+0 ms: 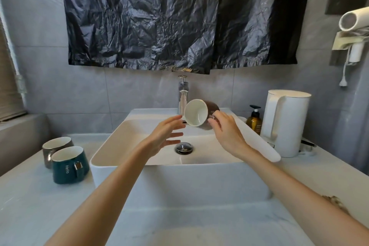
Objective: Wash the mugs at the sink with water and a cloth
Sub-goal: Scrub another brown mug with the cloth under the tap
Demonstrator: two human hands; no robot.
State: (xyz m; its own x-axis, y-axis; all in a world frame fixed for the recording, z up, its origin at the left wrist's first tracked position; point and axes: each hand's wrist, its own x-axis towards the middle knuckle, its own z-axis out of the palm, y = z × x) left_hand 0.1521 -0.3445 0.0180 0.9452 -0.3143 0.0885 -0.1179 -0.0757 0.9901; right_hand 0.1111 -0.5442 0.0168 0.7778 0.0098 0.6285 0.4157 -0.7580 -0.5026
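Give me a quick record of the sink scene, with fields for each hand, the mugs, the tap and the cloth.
right hand: grips brown mug, tipped on its side over the sink
left hand: open, near the mug's rim, holding nothing
waiting mugs: teal mug and grey mug, upright on counter left of sink
tap: no stream visible
cloth: none in view

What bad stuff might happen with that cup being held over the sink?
The brown mug is tipped sideways above the sink, gripped only by the right hand. The left hand is open and not touching it. The mug might slip and chip on the hard sink. The white kettle stands right beside the sink, so splashes might wet it. The teal mug sits near the left forearm and might get bumped.
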